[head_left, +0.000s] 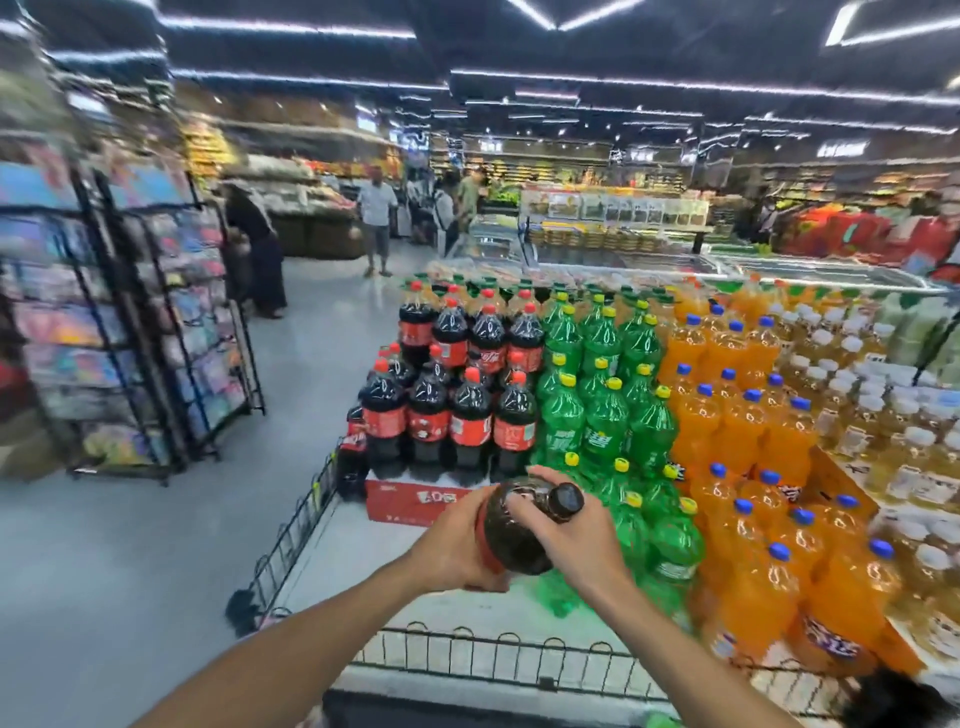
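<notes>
Head view: a cola bottle (519, 540) is held in both hands, tipped onto its side with its dark cap (567, 499) pointing right and away, above the bare front of the white display platform (467, 608). The left hand (452, 545) is cupped under and around the body by the red label, probably to carry the weight of a large full bottle. The right hand (576, 535) is laid over the shoulder and neck with its fingers (543, 474) curled round the top, a hold that seems meant for steering rather than lifting. Both hands are closed on the bottle and nothing else is held. No other bottle is touched; it hangs just in front of the cola stack (452, 395) and beside the green bottles (602, 410). The stack is built in tiers on a red carton (410, 501), labels turned to the aisle, presumably for show and easy reach. The drinks are grouped in colour blocks, with orange bottles (748, 415) further right. A low wire fence (498, 660) is set along the platform's edge, likely to stop bottles sliding off. Whether the bottle is being taken or shelved cannot be told. Wire racks (156, 332) are noted at left and blurred shoppers (376, 223) beyond.
</notes>
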